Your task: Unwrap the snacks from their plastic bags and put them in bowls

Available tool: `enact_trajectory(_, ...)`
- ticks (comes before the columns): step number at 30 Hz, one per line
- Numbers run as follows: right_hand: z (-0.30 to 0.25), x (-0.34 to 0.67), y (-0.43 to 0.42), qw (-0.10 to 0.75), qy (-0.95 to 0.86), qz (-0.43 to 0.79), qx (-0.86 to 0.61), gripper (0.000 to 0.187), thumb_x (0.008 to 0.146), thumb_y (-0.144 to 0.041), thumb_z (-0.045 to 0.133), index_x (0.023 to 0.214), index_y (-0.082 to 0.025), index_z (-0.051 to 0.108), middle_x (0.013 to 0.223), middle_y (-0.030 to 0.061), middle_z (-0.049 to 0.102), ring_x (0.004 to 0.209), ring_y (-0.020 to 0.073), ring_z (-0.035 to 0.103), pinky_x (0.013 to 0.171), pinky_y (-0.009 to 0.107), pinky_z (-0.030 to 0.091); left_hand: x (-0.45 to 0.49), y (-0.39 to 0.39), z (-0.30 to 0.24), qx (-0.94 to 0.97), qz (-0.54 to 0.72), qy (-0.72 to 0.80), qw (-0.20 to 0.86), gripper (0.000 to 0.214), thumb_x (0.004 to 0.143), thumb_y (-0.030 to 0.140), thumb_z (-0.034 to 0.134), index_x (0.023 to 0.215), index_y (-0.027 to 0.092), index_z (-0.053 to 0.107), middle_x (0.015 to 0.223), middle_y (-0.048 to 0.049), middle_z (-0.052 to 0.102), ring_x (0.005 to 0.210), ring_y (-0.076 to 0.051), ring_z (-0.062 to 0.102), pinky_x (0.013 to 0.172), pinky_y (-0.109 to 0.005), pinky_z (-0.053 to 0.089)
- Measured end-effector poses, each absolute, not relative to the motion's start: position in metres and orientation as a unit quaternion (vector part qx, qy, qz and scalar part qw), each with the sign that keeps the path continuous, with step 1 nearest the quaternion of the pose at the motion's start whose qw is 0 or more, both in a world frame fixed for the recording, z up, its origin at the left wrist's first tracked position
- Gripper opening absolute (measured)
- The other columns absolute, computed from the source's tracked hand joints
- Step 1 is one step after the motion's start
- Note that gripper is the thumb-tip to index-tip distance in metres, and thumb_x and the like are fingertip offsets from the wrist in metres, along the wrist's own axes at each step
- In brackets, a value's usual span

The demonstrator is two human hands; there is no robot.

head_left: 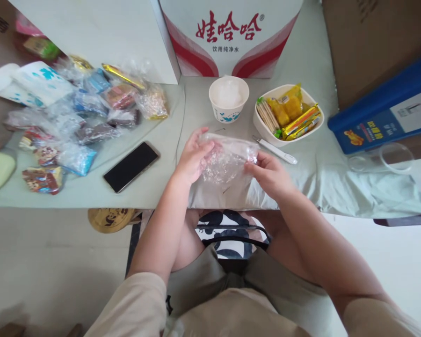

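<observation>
A clear plastic bag (228, 157) lies crumpled on the table's front edge, held from both sides. My left hand (193, 157) grips its left side with fingers curled over the plastic. My right hand (268, 172) pinches its right end. Just behind the bag stands a small white paper cup (228, 99) with clear wrap inside. To its right sits a white bowl (312, 126) filled with yellow wrapped snacks and a bundle of sticks. A white utensil (275, 150) lies between the bowl and my right hand.
A black phone (131, 166) lies left of my hands. Several wrapped snacks in clear packets (80, 121) spread over the table's left side, by a tipped paper cup (28, 84). A red-and-white carton (228, 35) stands behind; a blue box (386, 110) lies at right.
</observation>
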State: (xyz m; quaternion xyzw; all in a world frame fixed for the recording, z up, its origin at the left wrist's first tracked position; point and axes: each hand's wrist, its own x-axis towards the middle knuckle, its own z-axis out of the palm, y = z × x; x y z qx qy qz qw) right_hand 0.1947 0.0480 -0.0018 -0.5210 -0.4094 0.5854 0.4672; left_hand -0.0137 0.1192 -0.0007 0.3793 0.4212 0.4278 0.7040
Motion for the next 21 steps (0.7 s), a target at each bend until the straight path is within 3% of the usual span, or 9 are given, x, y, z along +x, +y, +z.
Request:
enact_trajectory(2, -0.002, 0.193, 0.048, 0.521, -0.385, 0.557, -0.519, 0.031, 0.072, -0.045, 0.083, 0.083, -0.023, 0.063, 0.075, -0.0025, 0.068, 0.071, 0.0136, 0.064, 0.074, 0.03, 0.055, -0.015, 0.116, 0.002, 0.374, 0.379, 0.392, 0.75, 0.051, 0.064, 0.039, 0.092, 0.104, 0.021, 0.067, 0.087, -0.003, 0.076, 0.083, -0.02, 0.076, 0.073, -0.03, 0.06)
enact_trajectory(4, -0.002, 0.192, 0.048, 0.522, -0.368, 0.563, -0.525, 0.037, 0.072, -0.052, 0.082, 0.088, -0.025, 0.064, 0.076, -0.0021, 0.07, 0.071, 0.0156, 0.066, 0.072, 0.031, 0.056, -0.014, 0.113, 0.003, 0.384, 0.33, 0.389, 0.769, 0.042, 0.065, 0.036, 0.091, 0.093, 0.017, 0.068, 0.083, -0.0046, 0.076, 0.08, -0.02, 0.076, 0.073, -0.03, 0.061)
enact_trajectory(8, -0.006, 0.192, 0.048, 0.454, -0.396, 0.566, -0.563, 0.044, 0.076, -0.064, 0.076, 0.085, -0.023, 0.064, 0.058, -0.0026, 0.06, 0.05, 0.0147, 0.056, 0.051, 0.029, 0.048, -0.01, 0.112, 0.0, 0.397, 0.33, 0.438, 0.736, 0.026, 0.074, 0.031, 0.082, 0.091, 0.019, 0.068, 0.063, 0.0021, 0.067, 0.053, -0.013, 0.066, 0.048, -0.02, 0.049)
enact_trajectory(11, -0.004, 0.194, 0.049, 0.495, -0.386, 0.541, -0.559, 0.042, 0.078, -0.062, 0.073, 0.096, -0.025, 0.063, 0.053, -0.0071, 0.052, 0.043, 0.0126, 0.047, 0.043, 0.027, 0.039, -0.01, 0.113, -0.001, 0.403, 0.354, 0.44, 0.72, 0.019, 0.078, 0.03, 0.076, 0.093, 0.022, 0.067, 0.05, 0.0068, 0.056, 0.038, -0.01, 0.052, 0.036, -0.018, 0.035)
enact_trajectory(13, -0.001, 0.197, 0.049, 0.532, -0.374, 0.538, -0.537, 0.038, 0.077, -0.057, 0.073, 0.098, -0.028, 0.06, 0.055, -0.0082, 0.051, 0.043, 0.0125, 0.047, 0.044, 0.027, 0.039, -0.01, 0.114, 0.001, 0.388, 0.378, 0.422, 0.727, 0.015, 0.076, 0.028, 0.074, 0.088, 0.023, 0.066, 0.048, 0.0077, 0.052, 0.038, -0.009, 0.049, 0.038, -0.018, 0.038)
enact_trajectory(16, 0.006, 0.201, 0.048, 0.55, -0.381, 0.558, -0.491, 0.035, 0.076, -0.06, 0.067, 0.081, -0.026, 0.059, 0.058, -0.0041, 0.055, 0.049, 0.0138, 0.051, 0.049, 0.029, 0.045, -0.01, 0.116, 0.004, 0.366, 0.402, 0.403, 0.736, 0.01, 0.075, 0.027, 0.072, 0.076, 0.02, 0.064, 0.055, 0.005, 0.055, 0.045, -0.009, 0.053, 0.044, -0.02, 0.046)
enact_trajectory(19, 0.007, 0.205, 0.048, 0.526, -0.417, 0.55, -0.497, 0.046, 0.082, -0.067, 0.055, 0.068, -0.023, 0.059, 0.063, 0.002, 0.059, 0.057, 0.0158, 0.056, 0.054, 0.031, 0.046, -0.009, 0.118, 0.0, 0.387, 0.408, 0.412, 0.717, 0.022, 0.08, 0.035, 0.068, 0.067, 0.018, 0.062, 0.062, 0.0003, 0.06, 0.052, -0.01, 0.057, 0.047, -0.02, 0.045)
enact_trajectory(21, 0.004, 0.207, 0.048, 0.494, -0.457, 0.489, -0.555, 0.04, 0.082, -0.061, 0.062, 0.072, -0.022, 0.06, 0.064, 0.001, 0.059, 0.059, 0.0152, 0.055, 0.055, 0.03, 0.045, -0.007, 0.12, -0.006, 0.435, 0.4, 0.425, 0.686, 0.023, 0.079, 0.036, 0.071, 0.068, 0.018, 0.063, 0.063, -0.0004, 0.062, 0.054, -0.01, 0.057, 0.048, -0.02, 0.044)
